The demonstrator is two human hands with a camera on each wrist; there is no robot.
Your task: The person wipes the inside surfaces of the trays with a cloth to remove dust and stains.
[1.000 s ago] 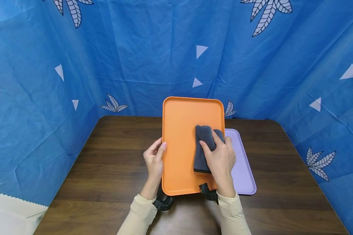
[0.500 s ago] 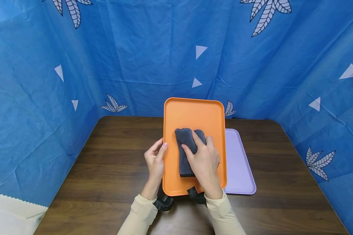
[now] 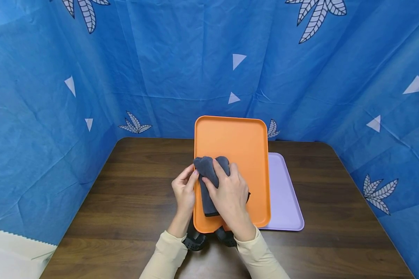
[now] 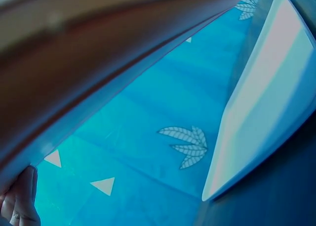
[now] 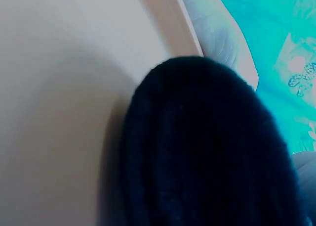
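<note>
Right hand (image 3: 230,193) lies palm down on a dark grey cloth (image 3: 206,182), fingers curled over its bunched top, holding it against the orange tray (image 3: 242,145). Cloth is folded thick and soft, long way running toward the person, sitting at the tray's left edge; in the right wrist view it fills most of the picture as a dark rounded mass (image 5: 207,147). Left hand (image 3: 184,192) grips the tray's left rim, thumb on top, fingertips meeting the cloth. Tray is tilted, far end raised off the tabletop (image 3: 132,201), near end low by the wrists. Both sleeves are cream. A lilac tray (image 3: 284,193) lies flat just right of the orange one, partly beneath it. Bare wood shows left and right; blue printed fabric (image 3: 160,58) walls in the tabletop on three sides.
</note>
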